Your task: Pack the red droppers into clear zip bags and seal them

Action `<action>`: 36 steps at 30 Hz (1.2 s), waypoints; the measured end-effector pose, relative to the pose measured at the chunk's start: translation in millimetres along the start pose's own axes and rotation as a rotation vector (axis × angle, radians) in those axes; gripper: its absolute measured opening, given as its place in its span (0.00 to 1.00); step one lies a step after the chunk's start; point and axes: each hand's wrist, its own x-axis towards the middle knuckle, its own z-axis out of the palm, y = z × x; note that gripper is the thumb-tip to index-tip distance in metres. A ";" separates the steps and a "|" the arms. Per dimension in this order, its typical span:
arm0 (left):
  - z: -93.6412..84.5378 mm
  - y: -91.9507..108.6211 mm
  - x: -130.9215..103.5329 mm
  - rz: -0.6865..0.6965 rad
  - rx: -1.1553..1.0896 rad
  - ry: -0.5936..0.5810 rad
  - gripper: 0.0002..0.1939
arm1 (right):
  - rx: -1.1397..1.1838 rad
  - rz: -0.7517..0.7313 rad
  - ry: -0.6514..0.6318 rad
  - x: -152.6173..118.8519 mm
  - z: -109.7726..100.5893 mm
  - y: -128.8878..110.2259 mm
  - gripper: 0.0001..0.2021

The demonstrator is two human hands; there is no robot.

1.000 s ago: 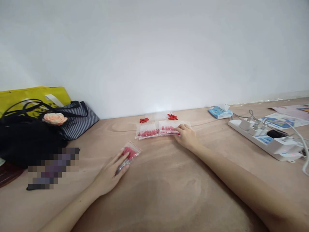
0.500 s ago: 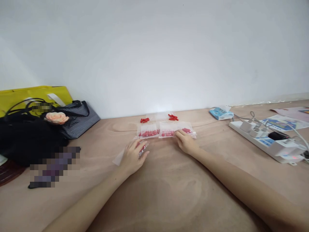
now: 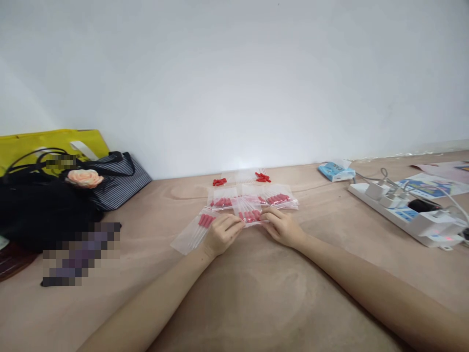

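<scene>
Between my two hands is a small clear plastic zip bag (image 3: 248,205) with several short red pieces inside. The fingers of my left hand (image 3: 223,233) pinch its near left corner. At the near right corner, my right hand (image 3: 283,228) grips the same bag. Partly under my left hand lies another clear bag (image 3: 190,235) with red pieces at its far end. Just beyond my hands lie more filled bags, one at the left (image 3: 222,197) and a stack at the right (image 3: 284,195), partly covered by the held bag.
Two small heaps of loose red pieces, left (image 3: 220,182) and right (image 3: 263,177), lie near the wall beside a clear bag (image 3: 238,176). A power strip (image 3: 403,215) with chargers and a tissue pack (image 3: 336,171) sit right. Bags, including a striped one (image 3: 122,183), stand left.
My left hand has moved right, off the bag at the left. Both hands now hold one filled bag between them, in front of the others.
</scene>
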 end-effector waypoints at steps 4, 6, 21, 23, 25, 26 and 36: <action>1.4 0.0 1.5 0.011 -0.001 0.025 0.05 | -0.271 -0.108 0.098 3.9 2.6 -4.9 0.07; 2.4 0.0 1.9 0.015 -0.003 0.032 0.05 | -0.338 -0.152 0.140 7.0 4.3 -7.5 0.08; 0.2 -2.5 1.2 0.037 -0.014 0.045 0.06 | -0.330 -0.170 0.154 12.7 7.4 -13.2 0.08; 0.2 -2.7 0.7 0.035 -0.015 0.050 0.05 | -0.324 -0.178 0.173 13.2 7.5 -13.3 0.08; 0.7 -2.2 0.4 0.034 -0.016 0.049 0.05 | -0.321 -0.199 0.184 13.6 8.6 -14.0 0.07; 1.1 -1.9 0.3 0.034 -0.017 0.046 0.06 | -0.322 -0.209 0.181 13.6 9.4 -14.3 0.07; -0.4 3.6 3.8 0.043 -0.038 0.035 0.08 | -0.366 -0.326 0.119 11.1 9.3 -11.7 0.08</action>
